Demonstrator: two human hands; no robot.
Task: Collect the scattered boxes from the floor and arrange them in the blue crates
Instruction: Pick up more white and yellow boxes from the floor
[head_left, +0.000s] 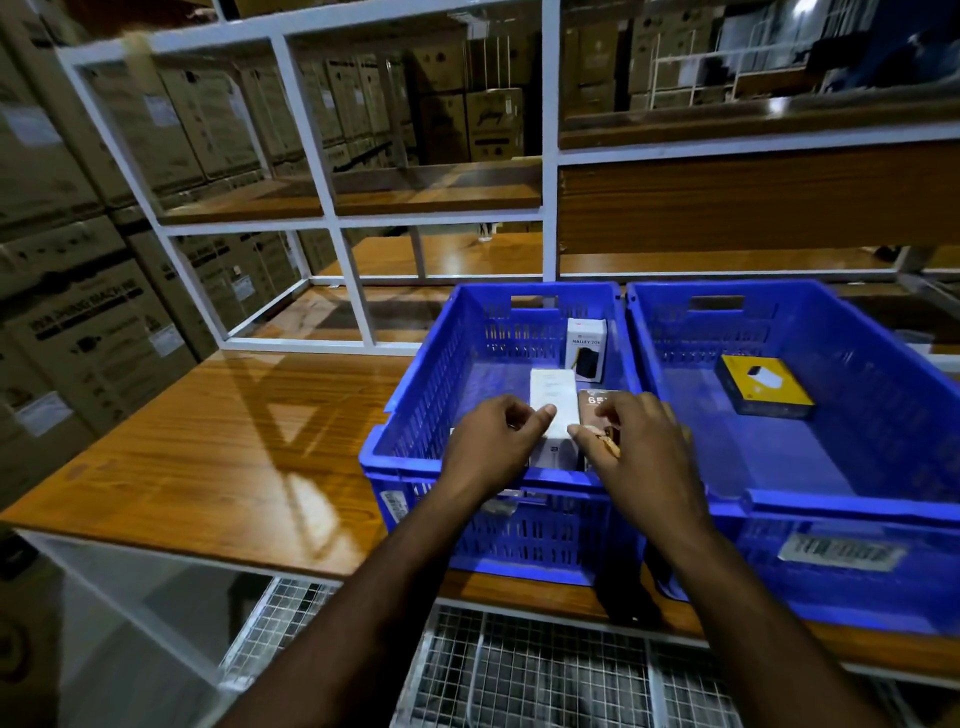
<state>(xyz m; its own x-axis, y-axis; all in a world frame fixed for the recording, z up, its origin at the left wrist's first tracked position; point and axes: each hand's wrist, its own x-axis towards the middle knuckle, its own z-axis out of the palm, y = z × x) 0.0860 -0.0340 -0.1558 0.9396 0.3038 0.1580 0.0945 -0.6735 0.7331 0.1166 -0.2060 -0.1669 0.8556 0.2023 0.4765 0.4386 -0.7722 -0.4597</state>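
Note:
Two blue crates stand side by side on a wooden shelf, the left crate and the right crate. Both my hands reach into the left crate. My left hand pinches a long white box with thumb and fingers. My right hand holds the near end of a brown box marked "65", lying beside the white one. A white "Halley" box stands upright at the crate's far wall. A yellow and black box lies in the right crate.
The wooden shelf stretches out to the left of the crates. A white metal rack frame rises behind them. Stacked cardboard cartons fill the left side. A wire mesh basket sits below the shelf edge.

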